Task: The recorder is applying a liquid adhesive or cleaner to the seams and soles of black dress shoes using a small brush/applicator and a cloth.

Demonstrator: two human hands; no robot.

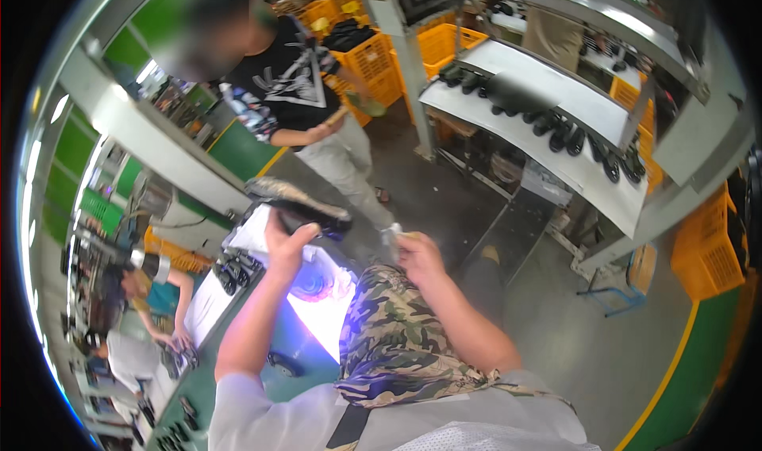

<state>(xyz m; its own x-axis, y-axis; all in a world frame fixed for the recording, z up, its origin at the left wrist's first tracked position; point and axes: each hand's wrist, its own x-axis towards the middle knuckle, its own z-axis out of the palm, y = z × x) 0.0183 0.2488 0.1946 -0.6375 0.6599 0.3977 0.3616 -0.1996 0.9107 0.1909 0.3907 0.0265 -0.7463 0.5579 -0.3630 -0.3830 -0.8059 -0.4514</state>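
Observation:
My left hand [287, 249] is closed around a dark shoe [305, 205], raised in front of me, its pale side turned upward. Between the fingertips of my right hand [421, 257] is a small, crumpled white cloth [392, 235], held just right of the shoe and apart from it. Below the shoe, a brightly lit white surface [329, 312] carries a round bluish-purple dish [313, 280]. A camouflage apron [389, 332] covers my lap. Beside my left forearm, one dark shoe [283, 364] lies on the green table [238, 395].
Ahead stands a person [286, 78] with something in the hands. To the right, a white rack [540, 145] bears several dark shoes. Orange crates [706, 245] and a blue-legged stool [627, 280] stand at far right. Other people [131, 360] handle shoes along the left bench.

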